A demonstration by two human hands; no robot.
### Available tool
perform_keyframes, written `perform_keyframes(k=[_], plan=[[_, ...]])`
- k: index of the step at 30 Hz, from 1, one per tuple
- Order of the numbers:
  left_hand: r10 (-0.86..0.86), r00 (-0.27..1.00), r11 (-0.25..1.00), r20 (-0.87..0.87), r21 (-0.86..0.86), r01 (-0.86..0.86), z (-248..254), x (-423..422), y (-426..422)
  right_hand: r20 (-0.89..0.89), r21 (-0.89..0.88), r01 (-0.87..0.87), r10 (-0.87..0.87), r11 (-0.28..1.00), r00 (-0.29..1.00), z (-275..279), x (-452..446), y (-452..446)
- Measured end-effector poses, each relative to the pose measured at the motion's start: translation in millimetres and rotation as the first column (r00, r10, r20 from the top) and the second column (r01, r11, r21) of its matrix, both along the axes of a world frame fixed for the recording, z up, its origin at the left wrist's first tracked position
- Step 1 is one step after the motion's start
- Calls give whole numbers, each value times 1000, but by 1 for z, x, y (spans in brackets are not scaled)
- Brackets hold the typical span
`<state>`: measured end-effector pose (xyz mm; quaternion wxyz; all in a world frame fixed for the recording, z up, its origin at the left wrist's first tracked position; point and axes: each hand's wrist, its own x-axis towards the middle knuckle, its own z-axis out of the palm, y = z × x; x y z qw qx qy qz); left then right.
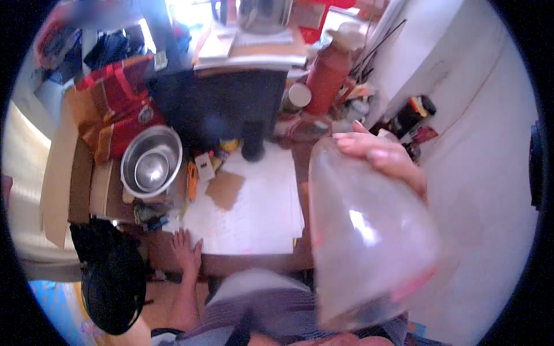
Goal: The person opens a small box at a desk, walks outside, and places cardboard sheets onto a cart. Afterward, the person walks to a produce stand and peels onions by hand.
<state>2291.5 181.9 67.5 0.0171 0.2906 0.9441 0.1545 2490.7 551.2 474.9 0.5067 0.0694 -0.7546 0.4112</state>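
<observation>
Fingers of the right hand (388, 160) hold the top end of a big see-through jar (369, 230), up close on the right. Spread wide, the left hand (186, 252) lies by the bottom corner of the white papers (259, 213).

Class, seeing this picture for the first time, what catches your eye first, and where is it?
The large, cloudy container in the right hand looms largest, on the right. Next, a shiny metal bowl stands out at the left, near a red bag. White papers lie bright in the centre.
</observation>
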Motion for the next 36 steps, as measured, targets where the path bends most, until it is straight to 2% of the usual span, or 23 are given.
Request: perform_keyframes(k=[1, 2, 4, 6, 9, 13, 15, 18, 21, 23, 24, 25, 26, 27, 28, 30, 32, 34, 35, 36], plan=[[2, 1000, 1000, -10, 4, -2, 2, 2, -2, -12, -288, -125, 126, 949, 992, -23, 4, 6], [0, 999, 1000, -38, 6, 0, -3, 1, -4, -59, -549, -224, 230, 805, 971, -46, 8, 10], [-8, 1000, 999, 13, -34, 8, 7, 2, -1, 0, -754, -162, 247, 636, 969, -81, 18, 17], [-6, 1000, 1000, -25, 15, 6, 0, 2, -2, 240, -682, 75, 126, 728, 963, -112, 31, 26], [-15, 997, 998, -75, 61, 19, -7, 1, -4, 522, -440, 359, -91, 824, 848, -149, 30, 45], [7, 999, 1000, -34, 20, -6, 4, -1, 1, 519, -487, 469, -188, 736, 834, -237, 5, 67], [8, 999, 1000, -32, 17, -7, 4, -2, 1, 555, -464, 552, -259, 693, 791, -294, -2, 88], [0, 1000, 999, -12, 54, 1, 6, -1, 2, 565, -350, 653, -406, 671, 719, -328, -23, 105], [3, 1000, 997, 8, 78, -3, -3, -4, -1, 576, -402, 676, -403, 618, 711, -372, -35, 122], [27, 1000, 996, -4, 85, -27, 15, -4, 4, 601, -332, 682, -411, 652, 685, -389, -39, 126], [71, 997, 988, -5, 137, -69, 16, -4, 6, 612, -298, 681, -414, 669, 674, -397, -41, 127], [114, 993, 976, -6, 189, -111, 13, -3, 6, 576, -378, 641, -372, 668, 728, -404, -44, 128], [157, 988, 959, -4, 239, -152, 13, -1, 8, 520, -377, 651, -431, 659, 738, -430, -45, 138], [116, 985, 981, -130, 171, -93, 42, 2, 25, 524, -373, 661, -440, 651, 729, -435, -43, 140], [64, 994, 975, -93, 216, -43, 55, 1, 37, 525, -368, 673, -454, 641, 720, -434, -42, 137], [-50, 999, 948, -15, 314, 52, 67, 0, 60, 717, -252, 813, -462, 525, 521, -384, -52, 111], [-44, 999, 931, -20, 362, 48, 67, -11, 95, 752, -240, 834, -449, 496, 483, -376, -51, 102], [-51, 999, 897, -9, 439, 49, 74, -33, 132, 635, -377, 751, -439, 542, 635, -407, -48, 114], [-17, 1000, 907, 17, 420, 9, 72, -45, 150, 577, -466, 706, -421, 533, 699, -428, -45, 118], [18, 999, 916, 44, 400, -34, 66, -55, 164, 597, -417, 722, -433, 552, 676, -428, -40, 113]])
